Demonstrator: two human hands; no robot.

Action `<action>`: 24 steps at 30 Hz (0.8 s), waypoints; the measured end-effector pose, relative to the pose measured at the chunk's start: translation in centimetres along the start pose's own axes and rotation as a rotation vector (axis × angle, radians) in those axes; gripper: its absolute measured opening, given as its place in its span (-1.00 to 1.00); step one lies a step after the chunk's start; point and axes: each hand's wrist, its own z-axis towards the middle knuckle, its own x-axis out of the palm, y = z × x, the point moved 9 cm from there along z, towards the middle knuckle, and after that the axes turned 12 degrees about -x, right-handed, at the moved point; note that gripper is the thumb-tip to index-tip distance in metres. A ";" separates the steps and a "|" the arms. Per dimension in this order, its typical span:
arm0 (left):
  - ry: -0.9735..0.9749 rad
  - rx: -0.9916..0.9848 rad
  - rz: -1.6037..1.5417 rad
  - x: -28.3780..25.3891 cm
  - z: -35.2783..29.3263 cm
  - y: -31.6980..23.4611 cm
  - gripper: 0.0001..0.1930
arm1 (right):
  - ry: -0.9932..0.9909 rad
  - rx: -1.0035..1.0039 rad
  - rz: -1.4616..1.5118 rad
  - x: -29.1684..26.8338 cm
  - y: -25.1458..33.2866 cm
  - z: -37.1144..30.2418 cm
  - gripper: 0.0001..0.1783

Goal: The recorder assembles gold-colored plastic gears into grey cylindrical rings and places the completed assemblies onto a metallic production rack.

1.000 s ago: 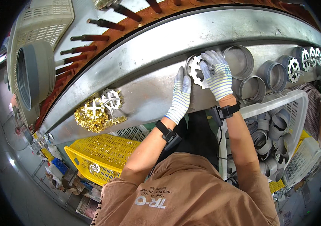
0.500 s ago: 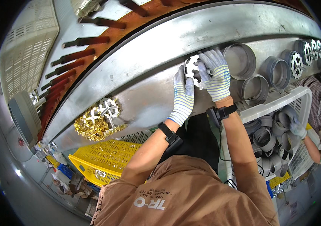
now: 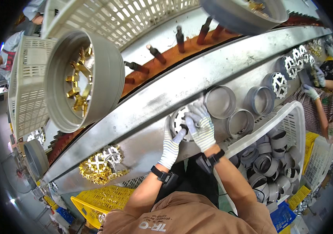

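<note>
**Toothed disc (image 3: 179, 117) in short grey ring (image 3: 168, 128), both gloved hands on it, mid-bench**

Metal bench (image 3: 143, 152) runs approx. 8 to 2 o'clock, scuffed & shiny; a raised steel ledge (image 3: 150, 103) backs it. Beyond, at 12 o'clock from the hands, an orange rail (image 3: 156, 52) w/ dark pegs. Big grey ring (image 3: 106, 82) w/ gold bits inside at 10. Gold cluster (image 3: 96, 169) on bench betw. 8 & 9; yellow basket (image 3: 81, 208) below, approx. 8. White crate (image 3: 300, 132) of loose rings (image 3: 266, 165) at 4. Open rings (image 3: 221, 102) on bench, 1 to 3. Co-worker's gloved hand (image 3: 310, 93) betw. 2 & 3.

Disc is white, sits btwn the two hands. Face points up twd cam; it's round, so no single long axis to its outline.

L hand (image 3: 171, 142): fingers tog. along ring's 9 o'clock side, thumb apart, at disc's 6 o'clock edge; can't tell if gripping. R hand (image 3: 202, 126): over disc's 3 o'clock side, fingers bent, thumb across disc; fingertips partly hidden, can't tell if clamped on anything.
</note>
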 end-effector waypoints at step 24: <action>-0.157 0.512 0.962 3.3 -12.4 -10.9 -0.40 | -0.100 0.090 -0.360 -22.9 -11.1 28.9 -0.58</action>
